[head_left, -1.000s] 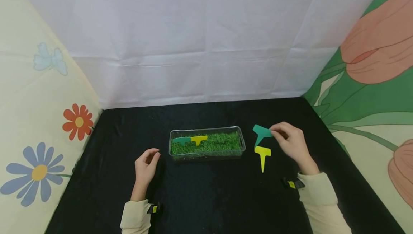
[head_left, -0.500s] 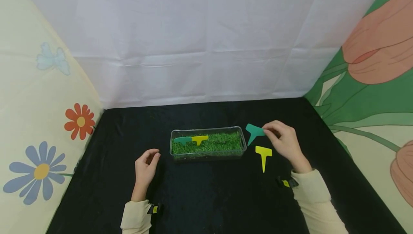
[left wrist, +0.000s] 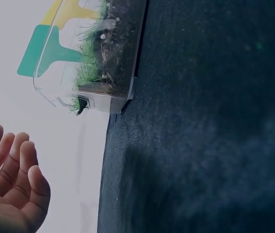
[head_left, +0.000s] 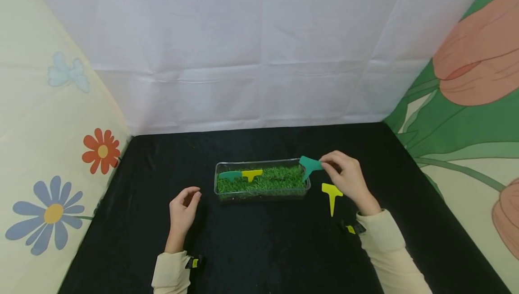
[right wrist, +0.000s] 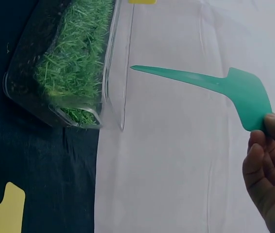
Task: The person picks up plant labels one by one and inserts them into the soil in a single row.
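Observation:
Between thumb and fingertips my right hand [head_left: 348, 174] pinches a green T-shaped plant label [head_left: 310, 165] by one end of its head. In the head view the label overlaps the right end of a clear plastic box [head_left: 263, 193] of grass [head_left: 279, 177]; the right wrist view has its pointed stem [right wrist: 176, 75] beside the box rim, above the grass. A green label [head_left: 229, 176] and a yellow label [head_left: 252, 175] stand upright in the grass at the left half. My left hand [head_left: 184, 208], left of the box, holds nothing, its fingers loosely curved.
Another yellow T-shaped label [head_left: 332, 192] lies on the black cloth [head_left: 259, 244], right of the box and near my right wrist. A white sheet [head_left: 259, 59] hangs behind, with flower-printed panels on both sides.
My right hand has moved left with the green label, from right of the box to its right end. The left hand has stayed in place.

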Demonstrator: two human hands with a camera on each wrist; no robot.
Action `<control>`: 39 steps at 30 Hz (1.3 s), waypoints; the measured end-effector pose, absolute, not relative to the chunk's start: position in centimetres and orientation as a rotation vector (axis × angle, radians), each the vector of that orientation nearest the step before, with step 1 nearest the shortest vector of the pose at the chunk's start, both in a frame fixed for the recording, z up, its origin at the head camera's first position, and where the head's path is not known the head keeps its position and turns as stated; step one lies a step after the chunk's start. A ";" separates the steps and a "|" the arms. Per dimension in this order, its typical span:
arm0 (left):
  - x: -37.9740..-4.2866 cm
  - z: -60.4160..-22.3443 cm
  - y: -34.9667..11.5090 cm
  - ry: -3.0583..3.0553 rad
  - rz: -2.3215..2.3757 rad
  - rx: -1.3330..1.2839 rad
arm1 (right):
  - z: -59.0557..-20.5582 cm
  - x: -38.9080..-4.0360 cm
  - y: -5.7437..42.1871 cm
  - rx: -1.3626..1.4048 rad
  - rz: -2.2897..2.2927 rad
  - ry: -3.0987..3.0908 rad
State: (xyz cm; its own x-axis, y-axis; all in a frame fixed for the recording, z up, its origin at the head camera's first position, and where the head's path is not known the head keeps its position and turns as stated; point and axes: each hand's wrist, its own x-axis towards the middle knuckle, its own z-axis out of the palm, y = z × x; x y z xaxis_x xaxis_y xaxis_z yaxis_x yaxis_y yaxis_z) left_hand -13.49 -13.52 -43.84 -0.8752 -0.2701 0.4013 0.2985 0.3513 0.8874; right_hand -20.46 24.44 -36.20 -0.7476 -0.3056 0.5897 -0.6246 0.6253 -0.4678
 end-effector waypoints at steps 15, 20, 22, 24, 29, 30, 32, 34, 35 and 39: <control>-13.5 -43.9 -13.5 -2.119 -1.558 -0.044 | -36.3 -21.2 22.8 0.775 0.947 -2.348; -13.5 -44.0 -13.6 -2.117 -1.552 -0.048 | -36.2 -21.4 22.3 0.805 0.926 -2.357; -13.5 -44.0 -13.6 -2.118 -1.552 -0.047 | -36.2 -21.5 22.1 0.822 0.923 -2.358; -13.5 -44.0 -13.6 -2.119 -1.550 -0.045 | -36.2 -21.6 21.9 0.842 0.918 -2.361; -13.6 -44.0 -13.6 -2.119 -1.558 -0.045 | -36.3 -22.0 21.1 0.913 0.904 -2.353; -13.6 -44.0 -13.6 -2.117 -1.562 -0.046 | -36.3 -22.1 21.0 0.927 0.907 -2.348; -13.6 -44.0 -13.6 -2.115 -1.567 -0.046 | -36.5 -22.3 20.7 0.954 0.916 -2.343; -13.6 -44.0 -13.6 -2.115 -1.567 -0.045 | -36.5 -22.4 20.4 0.978 0.917 -2.344; -13.6 -44.0 -13.6 -2.116 -1.568 -0.044 | -36.6 -22.5 20.2 0.985 0.922 -2.348; -13.6 -44.0 -13.6 -2.117 -1.565 -0.043 | -36.6 -22.6 19.7 1.013 0.916 -2.378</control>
State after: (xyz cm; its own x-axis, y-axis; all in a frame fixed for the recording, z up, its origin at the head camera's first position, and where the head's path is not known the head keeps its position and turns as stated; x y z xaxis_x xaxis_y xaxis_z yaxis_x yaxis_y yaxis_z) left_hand -13.56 -13.58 -44.02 -0.8729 -0.2650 0.4096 0.3137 0.3380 0.8873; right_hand -22.64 19.71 -36.59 -0.6590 -0.4857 0.5743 -0.7455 0.5231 -0.4129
